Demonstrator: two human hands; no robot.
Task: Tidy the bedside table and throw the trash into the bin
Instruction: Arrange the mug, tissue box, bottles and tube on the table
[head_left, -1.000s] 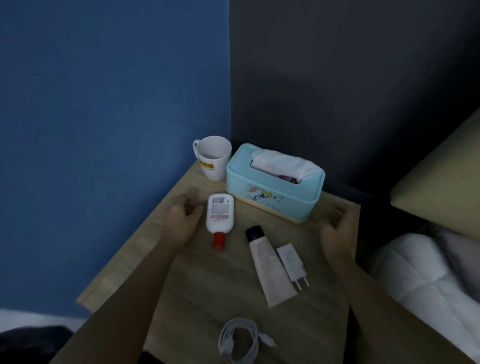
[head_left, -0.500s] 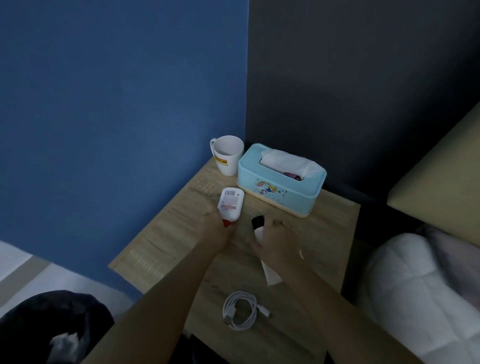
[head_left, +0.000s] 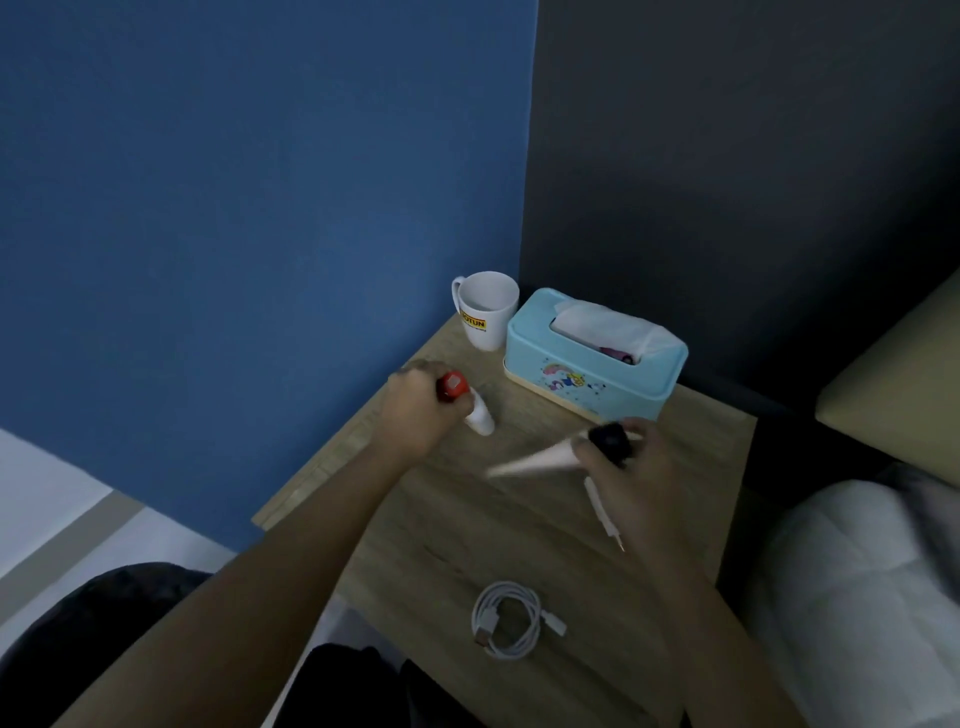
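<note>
My left hand (head_left: 418, 410) grips a small white bottle with a red cap (head_left: 453, 385), lifted and tilted above the wooden bedside table (head_left: 452, 525). My right hand (head_left: 631, 467) holds a beige tube with a black cap (head_left: 540, 457) by its cap end, its flat tail pointing left and blurred. A white charger plug (head_left: 600, 512) lies on the table, partly hidden under my right hand. A coiled white cable (head_left: 506, 621) lies near the table's front edge.
A white mug (head_left: 488, 309) and a light blue tissue box (head_left: 592, 358) stand at the back of the table by the blue and dark walls. A bed with white bedding (head_left: 857, 582) is at right. A dark bin bag (head_left: 78, 623) shows at lower left.
Both hands have closed on the bottle and the tube and lifted them off the table. The bottle now points cap up. The view shifted left.
</note>
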